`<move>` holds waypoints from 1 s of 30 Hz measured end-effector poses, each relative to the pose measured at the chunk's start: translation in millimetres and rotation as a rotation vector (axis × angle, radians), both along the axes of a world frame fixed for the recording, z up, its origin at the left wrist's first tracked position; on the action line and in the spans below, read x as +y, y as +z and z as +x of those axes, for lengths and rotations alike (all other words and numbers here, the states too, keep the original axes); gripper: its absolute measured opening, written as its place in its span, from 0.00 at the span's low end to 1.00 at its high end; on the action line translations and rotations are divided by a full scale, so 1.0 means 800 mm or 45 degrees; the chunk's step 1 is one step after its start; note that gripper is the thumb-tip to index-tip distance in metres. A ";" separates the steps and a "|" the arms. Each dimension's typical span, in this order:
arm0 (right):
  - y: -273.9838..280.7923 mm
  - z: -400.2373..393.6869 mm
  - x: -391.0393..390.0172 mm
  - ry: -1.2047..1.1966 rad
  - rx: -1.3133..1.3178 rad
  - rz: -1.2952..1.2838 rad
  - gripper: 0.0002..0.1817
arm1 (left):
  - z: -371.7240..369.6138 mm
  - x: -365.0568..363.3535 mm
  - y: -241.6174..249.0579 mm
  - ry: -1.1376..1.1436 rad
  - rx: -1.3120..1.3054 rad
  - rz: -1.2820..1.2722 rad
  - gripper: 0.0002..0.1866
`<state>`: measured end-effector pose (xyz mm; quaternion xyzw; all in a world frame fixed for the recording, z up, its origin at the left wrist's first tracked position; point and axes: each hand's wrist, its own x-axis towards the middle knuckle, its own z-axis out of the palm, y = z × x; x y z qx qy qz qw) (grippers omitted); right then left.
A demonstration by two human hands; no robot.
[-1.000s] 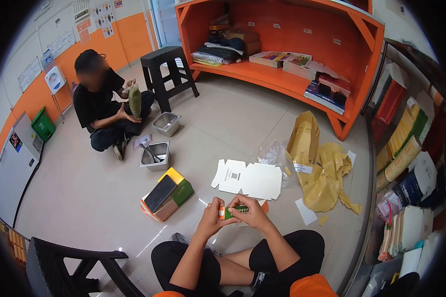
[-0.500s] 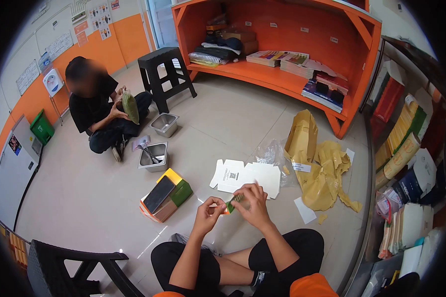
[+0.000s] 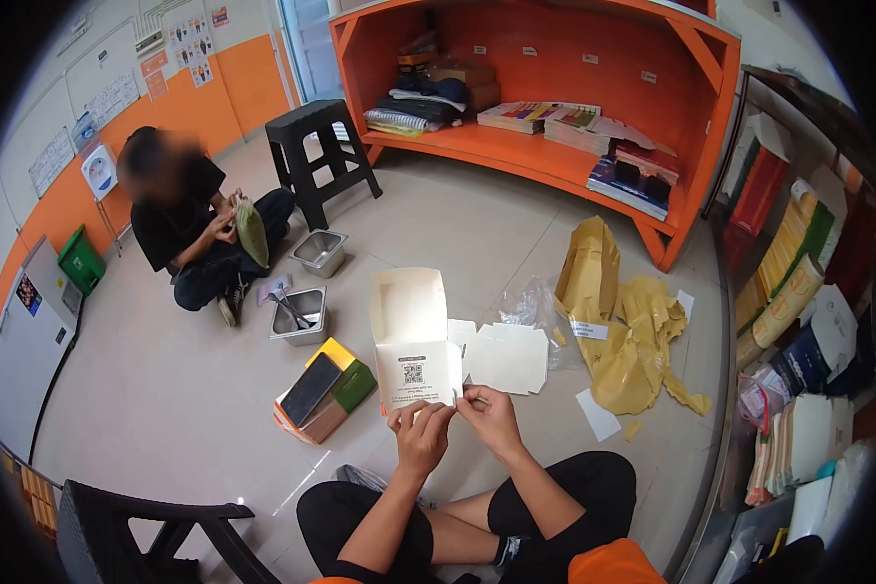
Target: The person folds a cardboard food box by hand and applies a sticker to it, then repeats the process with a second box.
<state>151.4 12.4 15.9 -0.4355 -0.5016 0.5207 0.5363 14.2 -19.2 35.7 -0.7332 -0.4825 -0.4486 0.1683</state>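
At six o'clock, a white box [image 3: 416, 375] is held at its near edge by the left grip [image 3: 423, 435] and right grip [image 3: 490, 419], probably so it stays steady, with its big flap [image 3: 409, 307] opened toward twelve.

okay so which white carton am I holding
The carton with its QR code visible, held at its near edge; the flat carton lies on the floor, partly hidden behind it.

A phone [image 3: 311, 388] is laid on a box [image 3: 357, 387], left of a carton [image 3: 411, 336]. Behind and right of the carton, a cardboard sheet [image 3: 511, 358] is placed, with paper [image 3: 638, 365] spread farther right. Utensils [image 3: 291, 311] are laid in a pan [image 3: 302, 337] beyond the box; books [image 3: 562, 121] are stacked on the rear shelf [image 3: 516, 146].
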 end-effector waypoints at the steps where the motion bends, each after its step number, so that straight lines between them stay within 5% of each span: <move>1: 0.000 0.002 0.001 0.018 0.021 0.052 0.07 | 0.001 0.001 0.001 -0.010 -0.042 -0.028 0.09; 5: 0.009 -0.006 -0.006 -0.072 0.027 0.223 0.07 | -0.003 0.003 0.004 -0.176 -0.325 -0.268 0.10; 9: 0.040 -0.007 -0.017 -0.149 -0.431 0.499 0.04 | -0.004 0.007 0.003 -0.572 -1.112 -0.768 0.10; 12: 0.035 -0.007 -0.013 -0.112 -0.405 0.542 0.04 | -0.012 0.013 -0.008 -0.767 -1.419 -0.939 0.10; 21: 0.041 -0.010 -0.019 -0.095 -0.601 0.570 0.03 | -0.012 0.011 -0.019 -0.684 -1.373 -0.857 0.10; 30: 0.044 -0.013 -0.018 -0.066 -0.219 0.353 0.03 | -0.005 0.010 -0.018 -0.582 -1.485 -0.866 0.11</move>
